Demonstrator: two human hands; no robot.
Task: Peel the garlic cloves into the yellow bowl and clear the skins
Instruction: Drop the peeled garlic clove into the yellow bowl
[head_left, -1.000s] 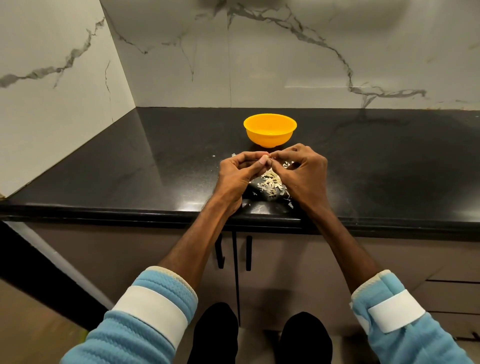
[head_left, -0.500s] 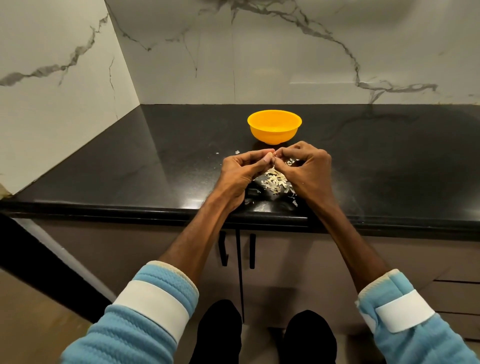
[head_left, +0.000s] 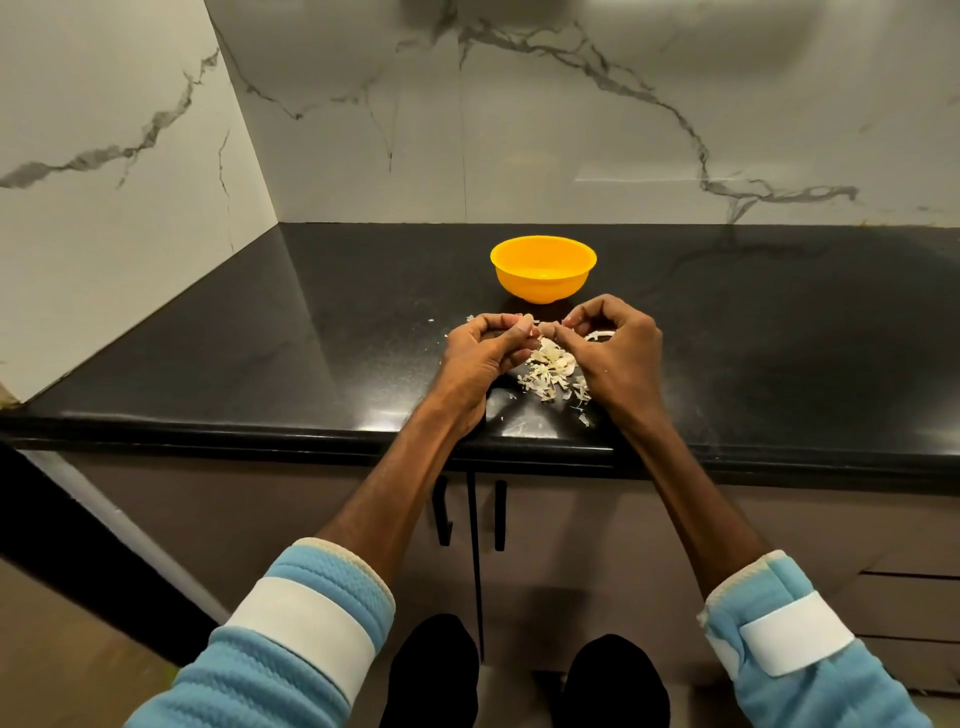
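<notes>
The left hand (head_left: 483, 358) and right hand (head_left: 615, 353) meet just above the pile of skins (head_left: 550, 371), the fingers of both curled and pinching a garlic clove (head_left: 543, 328) mostly hidden between their tips. The yellow bowl (head_left: 543, 270) stands just behind on the counter (head_left: 311, 338). Peeling well likely means one hand holding firm while the other strips skin over the pile.

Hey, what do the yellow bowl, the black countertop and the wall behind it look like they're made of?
The yellow bowl: likely plastic, uniform colour, soft sheen, thin rim. The countertop: probably polished black stone, perhaps granite, finely speckled, reflective. The wall: marble-look tile or slab, white with grey veins and a thin vertical joint; real marble uncertain.
</notes>
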